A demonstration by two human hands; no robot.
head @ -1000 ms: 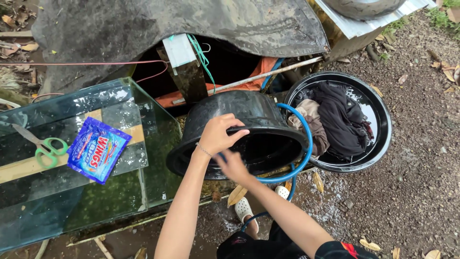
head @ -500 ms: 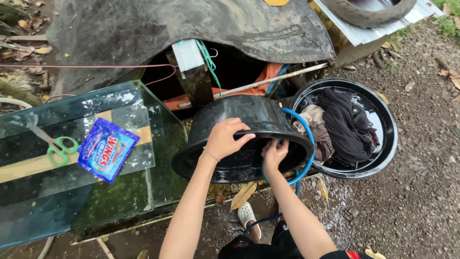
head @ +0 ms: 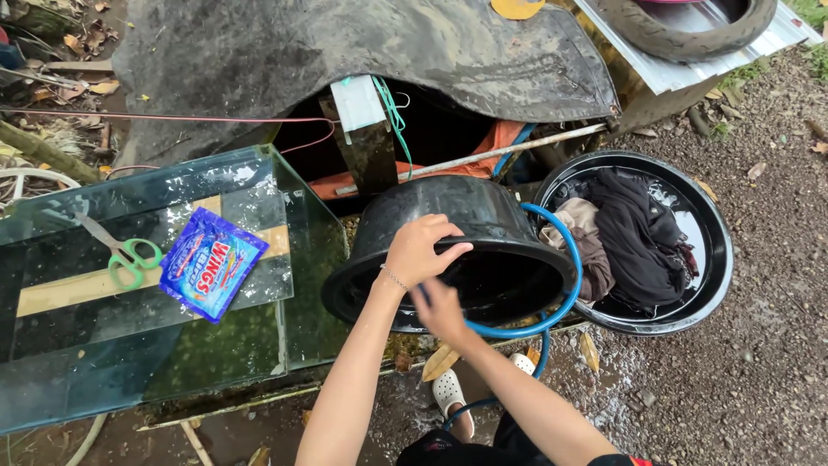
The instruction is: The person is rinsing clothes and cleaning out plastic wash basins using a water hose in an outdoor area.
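Black plastic basin point(head: 448, 250): tilted on its side, mouth toward the person, leaning just beside the glass tank.
Left hand point(head: 420, 250): grip clamped over the tilted basin's upper rim, fingers curled inside the edge.
Right hand point(head: 442, 309): at the lower rim, blurred; whether its grip is together or apart, I cannot tell.
Blue rubber hose point(head: 552, 285): loops around the basin's right edge and runs down to the ground.
Wide black tub of wet clothes point(head: 707, 216): right of the basin, rims nearly touching.
Glass tank top point(head: 86, 345): left, carrying green-handled scissors point(head: 125, 255) and a blue sachet point(head: 211, 263).
Open room: bare gravel ground point(head: 759, 380) lower right.
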